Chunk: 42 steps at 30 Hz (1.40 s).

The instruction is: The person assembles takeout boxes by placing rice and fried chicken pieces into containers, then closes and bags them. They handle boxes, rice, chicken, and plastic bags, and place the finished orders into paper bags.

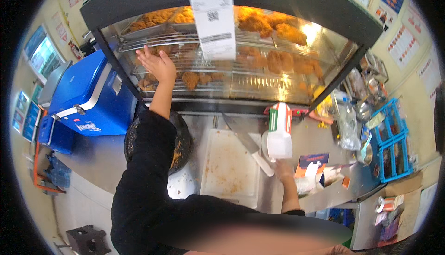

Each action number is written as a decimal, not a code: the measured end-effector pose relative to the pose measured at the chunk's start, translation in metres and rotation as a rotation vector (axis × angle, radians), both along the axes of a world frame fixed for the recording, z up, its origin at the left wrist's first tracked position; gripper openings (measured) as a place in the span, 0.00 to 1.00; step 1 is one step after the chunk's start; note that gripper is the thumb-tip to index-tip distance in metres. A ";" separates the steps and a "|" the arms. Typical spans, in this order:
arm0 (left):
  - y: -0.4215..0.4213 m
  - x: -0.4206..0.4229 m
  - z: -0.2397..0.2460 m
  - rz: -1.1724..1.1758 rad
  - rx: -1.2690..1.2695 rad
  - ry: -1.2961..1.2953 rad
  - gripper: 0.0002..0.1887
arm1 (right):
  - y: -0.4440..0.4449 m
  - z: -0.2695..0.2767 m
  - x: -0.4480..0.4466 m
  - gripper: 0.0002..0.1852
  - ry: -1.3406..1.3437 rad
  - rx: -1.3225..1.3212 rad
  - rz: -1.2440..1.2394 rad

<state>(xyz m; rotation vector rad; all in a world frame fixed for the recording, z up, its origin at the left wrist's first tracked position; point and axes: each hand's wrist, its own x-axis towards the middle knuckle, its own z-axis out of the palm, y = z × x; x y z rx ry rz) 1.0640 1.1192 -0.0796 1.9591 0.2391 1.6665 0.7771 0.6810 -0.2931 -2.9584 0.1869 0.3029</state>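
My left hand [158,64] is raised at the glass front of a food warming cabinet [222,105], fingers spread and holding nothing. Whether it touches the glass is unclear. Behind the glass, pieces of fried chicken [276,62] lie on wire racks. My right hand [285,170] is blurred, low over the steel counter, just below a white, green and orange paperboard food carton [280,140]. I cannot tell if its fingers grip the carton. Left of that hand, a white-handled kitchen knife [250,145] lies across the edge of a white cutting board [229,171] scattered with crumbs.
Under my left arm stands a dark round pan [182,144] with crumbs. A blue cooler box [87,98] is at the left. A printed paper strip [213,22] hangs over the glass. On the right are blue plastic baskets [393,140], a plastic bag [347,126] and opened packaging [313,182].
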 end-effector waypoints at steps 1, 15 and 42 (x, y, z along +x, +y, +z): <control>0.005 0.008 0.001 0.019 -0.015 -0.009 0.30 | 0.000 0.005 -0.004 0.16 0.050 -0.017 -0.010; -0.070 -0.063 -0.026 -1.000 0.215 0.535 0.23 | 0.235 0.252 0.088 0.15 -0.572 0.551 0.800; 0.185 -0.237 -0.090 -1.365 -1.174 0.656 0.13 | 0.336 0.398 0.412 0.27 -0.762 -0.362 -0.009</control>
